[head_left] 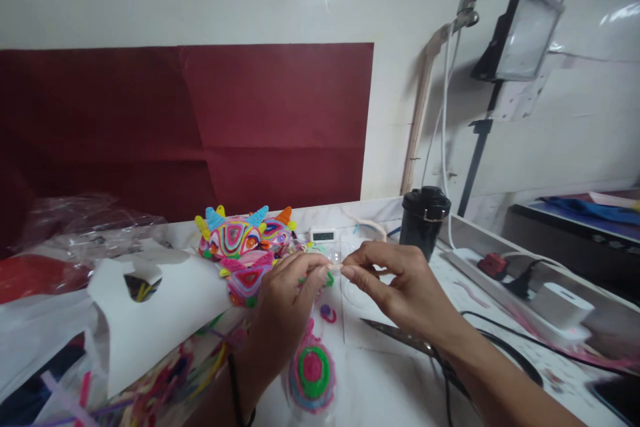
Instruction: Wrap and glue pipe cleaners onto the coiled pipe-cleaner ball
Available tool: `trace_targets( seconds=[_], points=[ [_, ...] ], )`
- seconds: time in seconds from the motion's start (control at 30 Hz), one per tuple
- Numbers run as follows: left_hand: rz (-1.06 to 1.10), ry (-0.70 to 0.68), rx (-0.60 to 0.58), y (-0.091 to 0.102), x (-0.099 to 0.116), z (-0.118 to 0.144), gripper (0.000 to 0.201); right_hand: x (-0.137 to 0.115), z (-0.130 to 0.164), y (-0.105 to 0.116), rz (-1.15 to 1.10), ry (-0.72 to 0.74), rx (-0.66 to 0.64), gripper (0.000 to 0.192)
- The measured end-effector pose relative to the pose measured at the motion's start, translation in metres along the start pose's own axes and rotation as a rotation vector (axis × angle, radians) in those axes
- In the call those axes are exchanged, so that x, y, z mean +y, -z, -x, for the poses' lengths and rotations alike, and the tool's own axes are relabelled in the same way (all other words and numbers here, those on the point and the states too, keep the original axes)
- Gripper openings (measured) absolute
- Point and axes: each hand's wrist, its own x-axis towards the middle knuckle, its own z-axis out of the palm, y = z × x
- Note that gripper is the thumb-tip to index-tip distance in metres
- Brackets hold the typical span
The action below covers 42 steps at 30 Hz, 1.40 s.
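My left hand (293, 297) and my right hand (393, 273) meet near the middle of the view, each with thumb and forefinger pinched. Something small and pale shows between the fingertips, too small to name. Below lies an oval piece (313, 373) made of fuzzy pink, green and blue rings. A small purple and pink curl (327, 313) rests just above it. Beneath my right hand and forearm are scissors (393, 331), their handles partly hidden. Colourful horned, mask-like pieces (236, 238) are piled behind my left hand.
A black lidded cup (425, 220) stands behind my right hand, with a small white display (323, 235) further left. At right are a power strip (470, 263) and cables. White sheeting (165, 300) and loose fuzzy strips (170, 373) lie at left.
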Motion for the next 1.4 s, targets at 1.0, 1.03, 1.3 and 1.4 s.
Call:
trace_targets(
  seconds=[1.0, 1.03, 1.3, 1.4],
  points=[
    [0.017, 0.065, -0.102, 0.002, -0.002, -0.002, 0.015, 0.001, 0.002, -0.010, 0.055, 0.030, 0.006, 0.019],
    [0.006, 0.062, -0.101, 0.002, -0.001, -0.002, 0.015, 0.002, 0.002, -0.010, 0.047, 0.023, 0.003, 0.019],
    [-0.390, -0.240, 0.097, -0.010, -0.007, 0.006, 0.016, -0.001, 0.003, -0.015, 0.092, 0.058, 0.016, 0.020],
    [-0.537, -0.346, 0.115, -0.014, -0.012, 0.008, 0.018, -0.003, 0.004, -0.017, 0.097, 0.033, 0.006, 0.022]
  ],
)
